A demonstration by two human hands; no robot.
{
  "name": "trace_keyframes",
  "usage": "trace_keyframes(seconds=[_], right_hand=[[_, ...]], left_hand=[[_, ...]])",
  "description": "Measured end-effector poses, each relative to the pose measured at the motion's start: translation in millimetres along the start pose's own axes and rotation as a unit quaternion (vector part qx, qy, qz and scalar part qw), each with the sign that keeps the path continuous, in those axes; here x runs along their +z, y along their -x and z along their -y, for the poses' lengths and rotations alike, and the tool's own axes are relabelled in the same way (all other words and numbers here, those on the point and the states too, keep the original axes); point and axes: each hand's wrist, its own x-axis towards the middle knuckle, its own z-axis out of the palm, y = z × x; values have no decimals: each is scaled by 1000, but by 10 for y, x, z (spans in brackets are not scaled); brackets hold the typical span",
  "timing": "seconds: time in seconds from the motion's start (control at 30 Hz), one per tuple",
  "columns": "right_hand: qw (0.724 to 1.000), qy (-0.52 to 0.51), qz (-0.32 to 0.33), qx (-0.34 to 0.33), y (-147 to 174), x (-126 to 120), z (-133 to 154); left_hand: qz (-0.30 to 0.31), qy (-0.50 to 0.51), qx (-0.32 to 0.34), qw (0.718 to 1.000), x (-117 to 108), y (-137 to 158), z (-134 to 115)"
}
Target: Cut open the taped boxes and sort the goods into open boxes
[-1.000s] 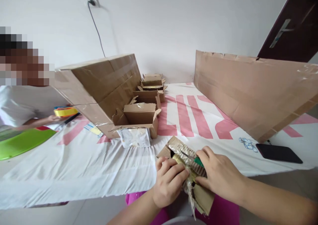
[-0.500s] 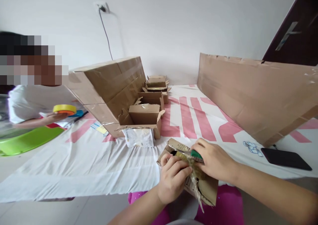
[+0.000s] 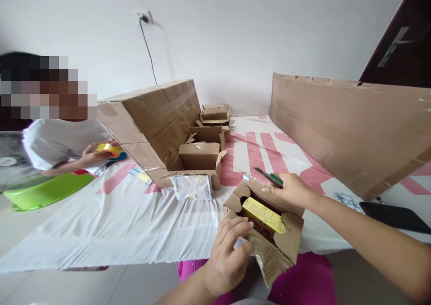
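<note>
Brown corrugated-cardboard box point(image 3: 292, 231), lower right of centre: flaps spread now, mostly shut half a second ago, baring a yellow printed carton point(image 3: 264, 214) inside. I see the right hand point(image 3: 292, 190) grasping a green-handled knife point(image 3: 276, 179) by the far flap; left hand point(image 3: 230, 251) half-curled at the near edge, grip uncertain. Contents look reachable, I judge.
</note>
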Motion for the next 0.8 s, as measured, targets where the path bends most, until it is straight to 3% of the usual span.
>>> trace_keyframes(seconds=[0.13, 0.23, 0.4, 0.6, 0.8], right_hand=[[998, -52, 21, 39, -186, 3, -292], [995, -67, 45, 63, -261, 119, -501], [994, -75, 63, 56, -224, 316, -617], [997, -71, 34, 23, -220, 188, -571], [1000, 8, -4, 8, -241, 175, -446]], left_hand=[[113, 74, 25, 991, -90, 56, 0], [155, 121, 13, 980, -143, 101, -9], [153, 182, -7, 971, -198, 196, 23], [163, 195, -41, 966, -203, 246, 121], [167, 198, -50, 964, -181, 201, 124]])
